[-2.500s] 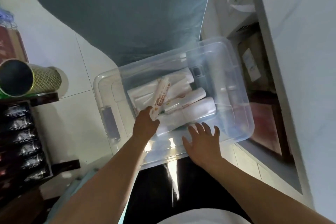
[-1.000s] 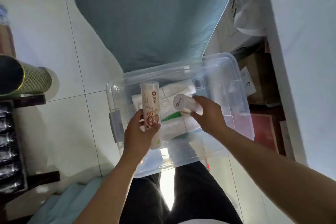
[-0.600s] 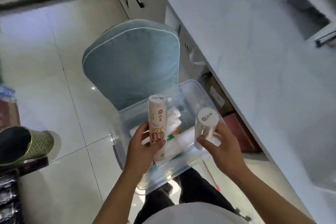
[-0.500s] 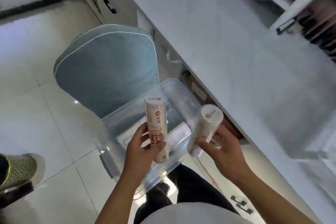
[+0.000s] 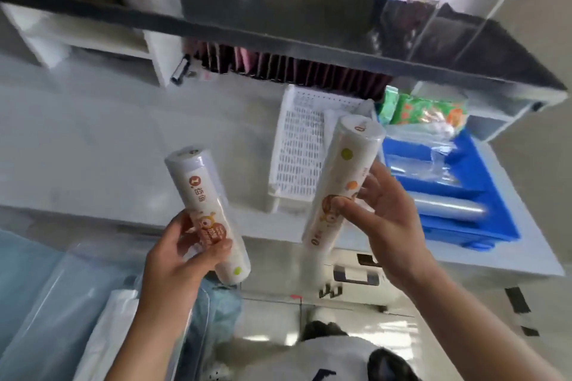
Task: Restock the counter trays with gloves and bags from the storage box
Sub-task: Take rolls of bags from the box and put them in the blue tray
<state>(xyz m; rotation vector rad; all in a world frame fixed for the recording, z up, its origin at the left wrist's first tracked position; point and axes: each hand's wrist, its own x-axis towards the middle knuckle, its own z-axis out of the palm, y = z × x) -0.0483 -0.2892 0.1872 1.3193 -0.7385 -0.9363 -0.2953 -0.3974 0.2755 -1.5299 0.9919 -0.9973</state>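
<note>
My left hand (image 5: 182, 252) grips a white roll of bags (image 5: 201, 192) with an orange cartoon label, held upright and tilted left. My right hand (image 5: 383, 216) grips a second, similar roll (image 5: 346, 164), leaning right. Both rolls hang in the air in front of the grey counter (image 5: 123, 158). Behind the right roll stands a white perforated tray (image 5: 298, 151). To its right is a blue tray (image 5: 483, 219) holding clear wrapped rolls (image 5: 445, 210). The clear storage box (image 5: 62, 303) shows at the lower left, below my left arm.
Green and orange packets (image 5: 424, 111) lie behind the blue tray. A dark shelf (image 5: 278, 22) overhangs the back of the counter, with a white organiser (image 5: 93, 40) at the left. The tiled floor and my legs are below.
I lifted both rolls out of the storage box and turned from the floor up to the counter. The trays have come into view and the box has dropped to the lower left.
</note>
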